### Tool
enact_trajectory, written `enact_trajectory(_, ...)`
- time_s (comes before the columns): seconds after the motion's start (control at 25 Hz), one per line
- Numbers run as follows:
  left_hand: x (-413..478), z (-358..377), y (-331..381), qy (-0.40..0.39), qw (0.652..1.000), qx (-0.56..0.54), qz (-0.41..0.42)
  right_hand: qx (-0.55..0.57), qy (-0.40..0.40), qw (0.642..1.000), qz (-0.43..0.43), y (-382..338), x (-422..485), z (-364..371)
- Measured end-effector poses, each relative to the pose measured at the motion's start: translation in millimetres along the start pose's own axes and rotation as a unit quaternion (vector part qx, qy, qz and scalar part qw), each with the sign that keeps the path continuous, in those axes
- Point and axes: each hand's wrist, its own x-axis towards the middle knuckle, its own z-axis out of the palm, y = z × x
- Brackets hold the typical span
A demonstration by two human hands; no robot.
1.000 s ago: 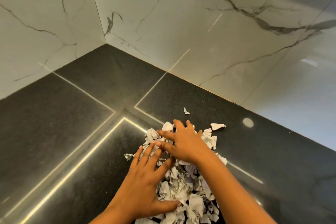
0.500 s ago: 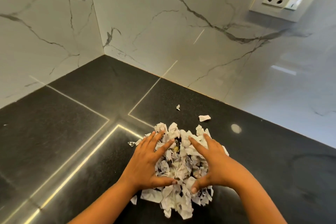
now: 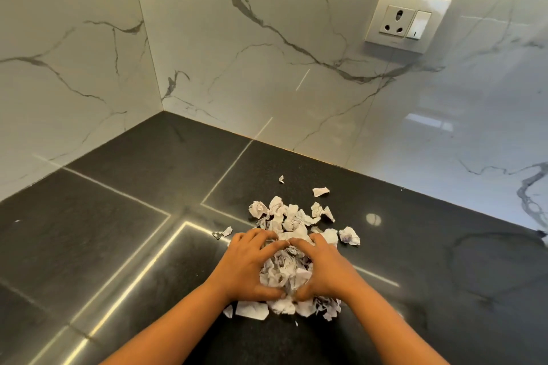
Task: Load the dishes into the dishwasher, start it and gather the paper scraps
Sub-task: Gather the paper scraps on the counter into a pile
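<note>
Gathering step, approx. mid-way by my read. Both hands worked the paper scraps (image 3: 285, 271) on the black countertop (image 3: 118, 231), near the centre of the view. The left hand (image 3: 249, 267) was curled round the left side of the heap and the right hand (image 3: 324, 271) round the right side. Fingertips nearly met at the far side & thumbs at the near side, so the 2 hands cupped and squeezed a core wad between them. It sat on the counter, not lifted as far as I could tell.

Left to do: plenty lay outside the cupped wad.
- A loose spread (image 3: 286, 213) sat just beyond the fingers.
- 1 tiny scrap (image 3: 281, 179) & 1 curled scrap (image 3: 321, 191) lay farther off, toward the marble wall (image 3: 237, 68).
- 1 small bit (image 3: 223, 232) lay just left of the left hand.
- 1 crumpled bit (image 3: 350, 235) lay just right of the right hand.
- Flat pieces (image 3: 251, 310) poked out at the near edge, by the wrists.

These would need sweeping in, probably w/ 1 more pass.

Dishes & dishwasher weren't in view, so I couldn't tell whether they were loaded or started. A wall socket (image 3: 406, 21) sat far right w/ nothing plugged in.
</note>
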Motion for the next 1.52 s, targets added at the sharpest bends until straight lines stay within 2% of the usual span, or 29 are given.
enact_trajectory(0.28,7,12,-1,0.079,0.996,-0.045,-0.006,0.087,0.119,0.989,-0.021,-14,-11,15)
enact_trajectory(0.44,16,4,14,0.136,0.988,-0.07,-0.01,0.131,0.202,0.97,-0.022,-21,-19,14)
enact_trajectory(0.6,21,-4,25,0.157,0.985,-0.067,-0.026,0.185,0.251,0.95,-0.013,-22,-25,7)
enact_trajectory(1.04,-1,-38,70,0.212,0.975,-0.025,-0.057,0.236,0.304,0.921,-0.066,-28,-64,-5)
enact_trajectory(1.24,-42,-56,108,0.232,0.969,0.011,-0.079,0.231,0.29,0.919,-0.133,-35,-108,-3)
enact_trajectory(1.52,-145,-55,173,0.243,0.953,0.033,-0.178,0.232,0.226,0.918,-0.231,-47,-182,41)
